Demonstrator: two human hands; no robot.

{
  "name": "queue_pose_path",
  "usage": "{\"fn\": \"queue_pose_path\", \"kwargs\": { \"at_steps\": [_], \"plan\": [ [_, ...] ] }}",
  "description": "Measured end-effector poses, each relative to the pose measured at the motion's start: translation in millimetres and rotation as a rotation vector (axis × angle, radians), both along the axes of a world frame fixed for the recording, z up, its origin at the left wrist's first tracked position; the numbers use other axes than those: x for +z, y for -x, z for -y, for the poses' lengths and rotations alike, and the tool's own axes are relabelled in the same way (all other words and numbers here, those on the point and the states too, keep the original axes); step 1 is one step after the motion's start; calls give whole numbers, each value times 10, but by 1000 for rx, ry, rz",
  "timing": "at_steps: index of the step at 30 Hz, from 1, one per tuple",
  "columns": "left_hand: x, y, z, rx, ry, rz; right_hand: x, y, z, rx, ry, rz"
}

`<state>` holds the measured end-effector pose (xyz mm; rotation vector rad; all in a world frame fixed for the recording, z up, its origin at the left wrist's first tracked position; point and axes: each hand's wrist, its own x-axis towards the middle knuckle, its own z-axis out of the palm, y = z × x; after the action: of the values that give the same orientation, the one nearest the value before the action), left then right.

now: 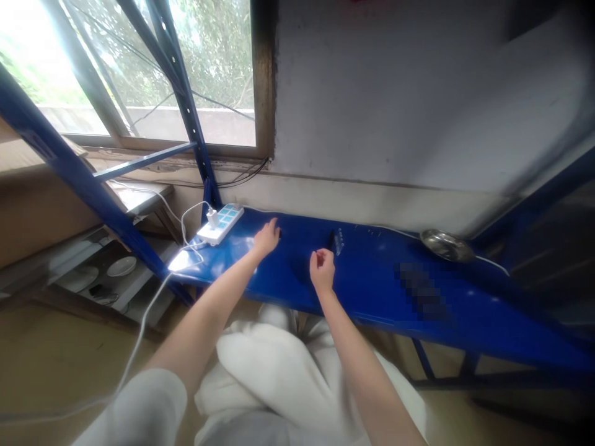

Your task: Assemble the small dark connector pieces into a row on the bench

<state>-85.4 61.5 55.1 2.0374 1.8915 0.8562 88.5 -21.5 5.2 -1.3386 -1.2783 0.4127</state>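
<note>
Clear plastic strip (pixel 339 241), narrow, with small rounded bumps along its length; fine detail blurred. Located on the long glossy blue tabletop (pixel 372 272), toward its wall side; taken here as the clock centre, with twelve at the top of the view.

Adjoining, 9 o'clock: slim black object (pixel 331 239), close beside the strip; type cannot be told.

Near, 7 o'clock: right hand (pixel 322 270), bare, fingers curled in toward the thumb, leaving a small hollow; whether anything is pinched there cannot be told.

Further, 9 o'clock: left hand (pixel 266 238), bare, low over the blue top, fingers loosely bent and pointing toward the wall. Small dark item (pixel 279 234) at its edge; whether it is gripped cannot be told.

Between 2 and 3 o'clock: several tiny pale pieces (pixel 370 231), scattered; too small to identify.

Well apart, 3 o'clock: shallow oval dish (pixel 447 245), shiny silver metal, close to the wall, with a white cable (pixel 491 264) leading off it.

Toward 4 o'clock: dark patch (pixel 423 291), pixelated, contents hidden.

Far 9 o'clock: white power strip (pixel 222 224) with pale blue socket faces, white plug (pixel 212 217) seated in it.

Between 10 and 11 o'clock: brown-framed window (pixel 218 68), crossed by blue perforated metal uprights (pixel 183 93).
</note>
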Motion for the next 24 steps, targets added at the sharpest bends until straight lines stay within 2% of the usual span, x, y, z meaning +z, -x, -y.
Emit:
{"fn": "queue_pose_path", "kwargs": {
  "at_steps": [5, 14, 20, 22, 24],
  "plan": [
    [-113, -9, -57, -105, 70, -224, 6, -9, 11, 17, 46, -1],
    [-210, -59, -143, -115, 77, -297, -9, -13, -5, 30, 59, -7],
    [-249, -121, -111, -121, 32, -148, 9, -13, 14, 42, 65, 12],
    [-234, -155, -73, -104, -3, -21, 18, -16, 21, 59, 63, 22],
    [-204, -204, -13, -85, -18, 192, 32, -20, 17, 70, 58, 25]
  ]
}}
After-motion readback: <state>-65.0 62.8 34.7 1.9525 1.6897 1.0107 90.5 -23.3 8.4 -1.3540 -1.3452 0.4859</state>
